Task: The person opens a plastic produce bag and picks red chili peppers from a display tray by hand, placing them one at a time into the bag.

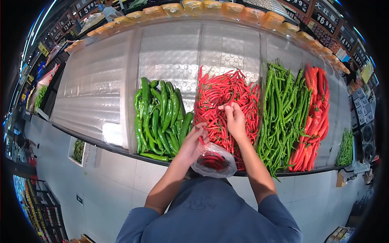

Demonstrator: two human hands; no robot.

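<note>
My left hand [193,146] is closed at the rim of a clear plastic bag [227,164], with a bit of red showing by its fingers. Several red chili peppers [213,161] lie inside the bag, which hangs at the front edge of the display. Over the heap of thin red chili peppers [214,95], my right hand [235,120] has thumb and fingers pinched together on a red chili. Its fingertips blend with the heap, so the exact grip is partly hidden.
Green peppers [168,107] lie left of the red heap. Long thin green chilies [279,109] and larger red peppers [315,117] lie to the right. Wrapped yellow trays [212,7] line the back. A white card [112,134] sits at the left front.
</note>
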